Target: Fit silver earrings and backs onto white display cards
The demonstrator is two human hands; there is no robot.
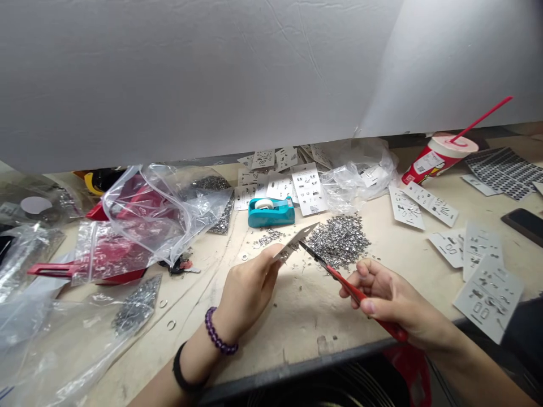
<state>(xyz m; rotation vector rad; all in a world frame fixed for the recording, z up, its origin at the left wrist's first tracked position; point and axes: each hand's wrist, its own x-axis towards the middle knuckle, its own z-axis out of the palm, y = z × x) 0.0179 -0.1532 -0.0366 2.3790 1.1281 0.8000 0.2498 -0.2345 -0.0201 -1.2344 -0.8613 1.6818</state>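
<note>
My left hand [250, 285] is closed around a small white card [296, 242], pinched and tilted edge-on above the table. Small metal pieces show on the card's lower side. In my right hand [390, 299] are red-handled long-nose pliers [350, 288], and their dark tips touch or nearly touch the card. Behind the tips lies a pile of small silver metal pieces [339, 238]. A teal tape dispenser [271, 213] stands just beyond my left hand. Whether the plier tips grip a piece cannot be made out.
Clear plastic bags [156, 209] and a red scoop [55, 269] crowd the left side, near keys [182, 265]. Cards of metal pieces [487, 297] lie at right. A red cup [439, 158] with a straw leans at back right, near a dark phone [524, 226]. A white panel [212, 79] hangs behind.
</note>
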